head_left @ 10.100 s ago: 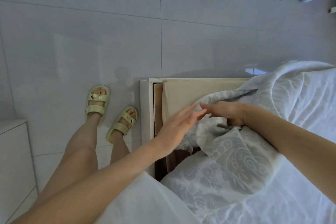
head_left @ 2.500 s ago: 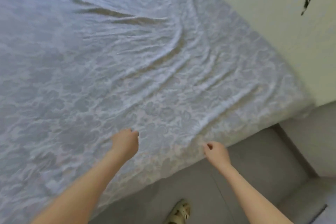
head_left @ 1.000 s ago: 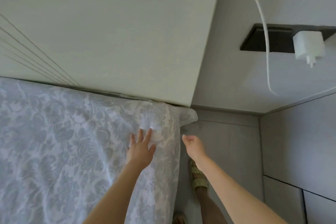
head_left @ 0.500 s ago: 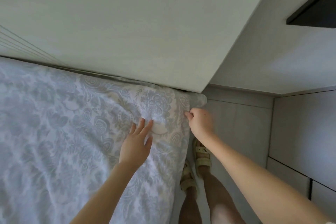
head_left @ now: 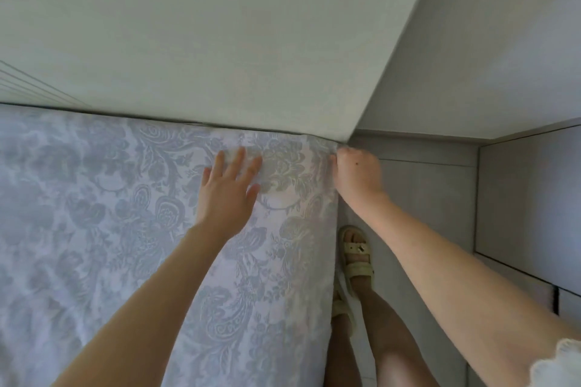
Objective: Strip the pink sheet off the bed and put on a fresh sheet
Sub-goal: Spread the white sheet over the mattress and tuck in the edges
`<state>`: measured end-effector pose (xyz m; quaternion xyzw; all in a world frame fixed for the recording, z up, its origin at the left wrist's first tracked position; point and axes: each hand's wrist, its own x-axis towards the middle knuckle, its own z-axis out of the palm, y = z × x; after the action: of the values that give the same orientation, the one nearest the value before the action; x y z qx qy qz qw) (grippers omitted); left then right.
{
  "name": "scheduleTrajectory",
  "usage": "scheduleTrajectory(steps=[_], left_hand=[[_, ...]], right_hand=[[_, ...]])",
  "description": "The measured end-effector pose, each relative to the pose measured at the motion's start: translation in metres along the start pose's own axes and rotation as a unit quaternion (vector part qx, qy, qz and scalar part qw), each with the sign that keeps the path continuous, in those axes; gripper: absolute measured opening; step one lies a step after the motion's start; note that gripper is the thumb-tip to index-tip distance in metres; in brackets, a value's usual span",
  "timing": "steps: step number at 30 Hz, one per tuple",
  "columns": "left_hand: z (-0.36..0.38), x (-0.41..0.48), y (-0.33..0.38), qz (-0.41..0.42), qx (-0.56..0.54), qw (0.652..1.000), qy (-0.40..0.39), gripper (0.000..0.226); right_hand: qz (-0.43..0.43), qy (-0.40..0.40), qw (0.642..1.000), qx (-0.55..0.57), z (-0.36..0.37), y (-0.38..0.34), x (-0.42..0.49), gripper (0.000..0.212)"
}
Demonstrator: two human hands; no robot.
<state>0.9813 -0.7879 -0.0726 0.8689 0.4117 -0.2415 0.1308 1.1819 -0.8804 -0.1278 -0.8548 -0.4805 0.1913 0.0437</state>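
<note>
Left hand [head_left: 228, 195] presses sheet [head_left: 94, 229] flat; right hand [head_left: 356, 174] grips its corner.

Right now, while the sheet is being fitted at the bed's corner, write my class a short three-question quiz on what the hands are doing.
1. True or false: the left hand lies flat, fingers spread, on the patterned sheet.
2. Where is the right hand? A: hanging at the person's side. B: gripping the sheet's edge at the corner by the pale wall. C: resting on the left arm.
3. What footwear shows on the floor?
Key: 1 true; 2 B; 3 a pale sandal.
</note>
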Motion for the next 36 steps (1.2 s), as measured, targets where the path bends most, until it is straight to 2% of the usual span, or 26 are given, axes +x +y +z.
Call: scheduleTrajectory(steps=[3,5,6,8,9,10,11,13,15,17,19,21,23,25,28,30,32,33,36], left_hand=[[-0.003,0.012,0.001,0.008,-0.013,1.000,0.015,0.053],[-0.003,0.023,0.002,0.017,-0.022,0.999,0.025,0.054],[-0.003,0.030,0.003,0.023,-0.030,0.999,0.029,0.054],[-0.005,0.040,0.007,0.037,-0.059,0.996,0.051,0.058],[-0.006,0.044,0.009,0.045,-0.077,0.993,0.072,0.065],[-0.007,0.046,0.011,0.052,-0.090,0.990,0.093,0.069],[-0.007,0.047,0.013,0.060,-0.101,0.987,0.113,0.068],[-0.006,0.049,0.015,0.083,-0.117,0.977,0.160,0.055],[-0.003,0.049,0.014,0.111,-0.129,0.966,0.197,0.042],[-0.002,0.047,0.014,0.136,-0.138,0.955,0.224,0.033],[-0.003,0.043,0.015,0.153,-0.136,0.940,0.274,0.027],[-0.005,0.037,0.019,0.170,-0.117,0.920,0.333,0.023],[-0.008,0.032,0.021,0.194,-0.079,0.911,0.356,0.021],[-0.007,0.032,0.019,0.213,-0.039,0.917,0.335,0.022],[-0.009,0.038,0.013,0.175,0.018,0.948,0.264,0.029],[-0.009,0.044,0.014,0.122,0.049,0.977,0.167,0.039],[-0.008,0.048,0.020,0.075,0.046,0.994,0.072,0.056],[-0.005,0.052,0.021,0.055,0.041,0.996,0.058,0.061],[-0.003,0.061,0.029,0.035,0.015,0.996,0.076,0.062]], right_hand=[[0.103,-0.024,0.988,0.109,0.007,0.007,-0.002,0.034],[0.183,-0.003,0.962,0.201,0.011,0.014,-0.001,0.041],[0.226,-0.008,0.940,0.256,0.012,0.016,0.003,0.041],[0.298,-0.067,0.862,0.405,0.013,0.017,0.013,0.034],[0.314,-0.119,0.816,0.470,0.009,0.015,0.016,0.030],[0.307,-0.177,0.789,0.501,0.007,0.012,0.017,0.019],[0.283,-0.224,0.782,0.507,0.006,0.009,0.017,0.008],[0.247,-0.236,0.798,0.497,0.015,0.006,0.016,0.012],[0.242,-0.184,0.817,0.489,0.026,0.007,0.018,0.018],[0.215,-0.086,0.885,0.405,0.027,0.014,0.016,0.016],[0.157,0.093,0.944,0.274,0.017,0.024,0.001,0.017],[0.085,0.270,0.938,0.200,-0.005,0.022,-0.025,0.020],[0.049,0.344,0.918,0.193,-0.011,0.017,-0.038,0.023],[0.062,0.376,0.901,0.208,-0.005,0.013,-0.034,0.022],[0.114,0.355,0.899,0.229,0.013,0.013,-0.029,0.018],[0.172,0.228,0.927,0.243,0.017,0.013,-0.026,0.008],[0.245,0.076,0.933,0.254,0.014,0.010,-0.023,0.023],[0.251,0.060,0.930,0.263,0.009,0.008,-0.021,0.028],[0.207,0.070,0.914,0.342,-0.003,-0.015,-0.018,0.019]])
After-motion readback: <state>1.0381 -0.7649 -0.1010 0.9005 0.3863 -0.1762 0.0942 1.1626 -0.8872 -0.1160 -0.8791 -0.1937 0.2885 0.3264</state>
